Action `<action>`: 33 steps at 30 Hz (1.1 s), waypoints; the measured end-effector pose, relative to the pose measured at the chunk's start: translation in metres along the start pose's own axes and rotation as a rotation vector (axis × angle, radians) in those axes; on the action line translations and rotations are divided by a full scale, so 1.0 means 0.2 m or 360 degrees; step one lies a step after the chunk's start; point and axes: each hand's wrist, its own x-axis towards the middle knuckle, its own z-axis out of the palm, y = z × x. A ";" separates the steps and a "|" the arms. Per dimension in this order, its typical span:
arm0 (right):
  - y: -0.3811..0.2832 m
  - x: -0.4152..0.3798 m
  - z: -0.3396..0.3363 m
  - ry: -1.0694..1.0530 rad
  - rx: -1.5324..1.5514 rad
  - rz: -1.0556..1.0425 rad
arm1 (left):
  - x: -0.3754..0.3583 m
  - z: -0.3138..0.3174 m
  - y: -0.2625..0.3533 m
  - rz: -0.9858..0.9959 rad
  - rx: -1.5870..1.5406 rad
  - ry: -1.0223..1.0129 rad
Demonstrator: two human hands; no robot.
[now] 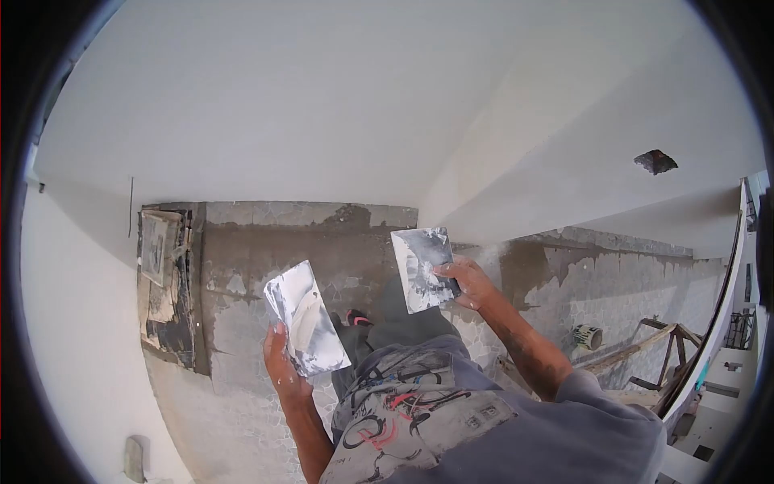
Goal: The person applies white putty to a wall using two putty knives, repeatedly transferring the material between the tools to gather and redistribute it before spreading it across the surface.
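Grip of the left hand (282,369), closed on the lower left edge of a paste-smeared plastering blade (318,323), long axis slanting down rightward; ahead and rightward, the right hand (469,282) grasps a second smeared blade (418,270), nearer the white wall (306,121).

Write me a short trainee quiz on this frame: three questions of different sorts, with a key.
1. True or false: the left hand is empty.
2. The dark hole in the white wall lies toward the picture's: A) left B) bottom C) right.
3. What does the right hand hold?

Key:
1. False; it holds a flat blade smeared white.
2. C.
3. A second blade, also smeared white.
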 end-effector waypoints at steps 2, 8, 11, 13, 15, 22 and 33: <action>0.15 0.09 0.01 -0.0061 0.0329 -0.0106 | 0.04 -0.05 0.03 0.0005 0.0088 -0.0026; 0.47 0.13 0.20 0.0011 0.0934 -0.0253 | 0.26 -0.15 0.16 -0.0096 0.0312 -0.0089; 0.61 0.06 0.24 0.0190 0.1012 -0.0219 | 0.37 -0.16 0.18 -0.0166 0.0417 -0.0071; 0.63 0.04 0.27 0.0303 0.1037 -0.0184 | 0.45 -0.12 0.23 -0.0231 0.0468 -0.0105; 0.65 0.07 0.26 0.0445 0.1046 -0.0162 | 0.53 -0.09 0.24 -0.0223 0.0548 -0.0145; 0.64 0.09 0.09 0.0514 0.0905 -0.0179 | 0.57 0.03 0.25 -0.0186 0.0681 -0.0199; 0.67 0.29 0.10 0.0581 0.1153 -0.0396 | 0.89 0.23 0.22 -0.0360 0.0778 -0.0575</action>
